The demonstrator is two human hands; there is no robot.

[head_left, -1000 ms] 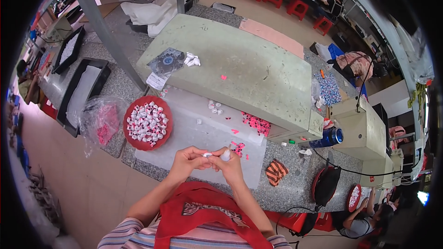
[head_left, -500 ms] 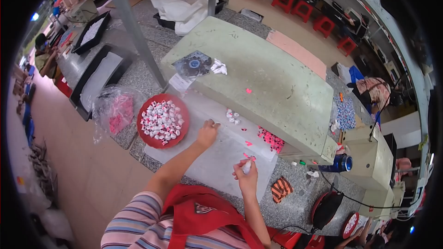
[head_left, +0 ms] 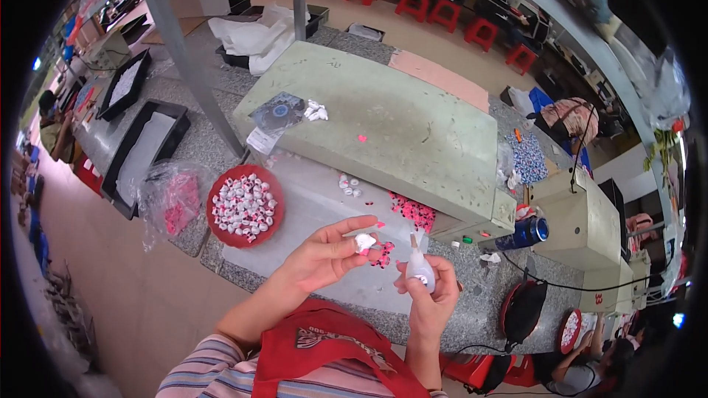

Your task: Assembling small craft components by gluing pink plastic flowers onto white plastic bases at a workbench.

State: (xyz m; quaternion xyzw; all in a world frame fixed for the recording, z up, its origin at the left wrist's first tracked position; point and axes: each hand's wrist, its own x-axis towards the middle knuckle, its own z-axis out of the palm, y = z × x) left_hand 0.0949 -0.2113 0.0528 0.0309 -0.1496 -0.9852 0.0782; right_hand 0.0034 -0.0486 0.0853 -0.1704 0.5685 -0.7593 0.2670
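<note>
My left hand (head_left: 323, 256) is raised over the white sheet (head_left: 310, 210), its thumb and fingers pinching a small white rounded piece (head_left: 364, 241) with a bit of pink on it. Small pink pieces with black spots (head_left: 384, 254) show just beyond these fingertips; whether they touch the hand I cannot tell. Closed around a small whitish squeeze bottle (head_left: 420, 273), my right hand (head_left: 435, 301) keeps its narrow nozzle pointing up. To the left, a red bowl (head_left: 278, 210) holds many white pieces with pink marks. A pile of pink pieces (head_left: 413, 214) and a few white pieces (head_left: 349, 185) lie farther back.
A long pale-green metal box (head_left: 383, 125) stands behind the sheet. Left of the bowl lies a clear bag (head_left: 177, 199) with pink pieces. A metal post (head_left: 188, 66) rises at the back left. A blue jar (head_left: 525, 233) and black cable are at the right.
Both hands have come up off the sheet and closer together. My left hand now holds a white piece. The bottle, earlier tilted low by a pink piece, is now nozzle-up. The view has shifted.
</note>
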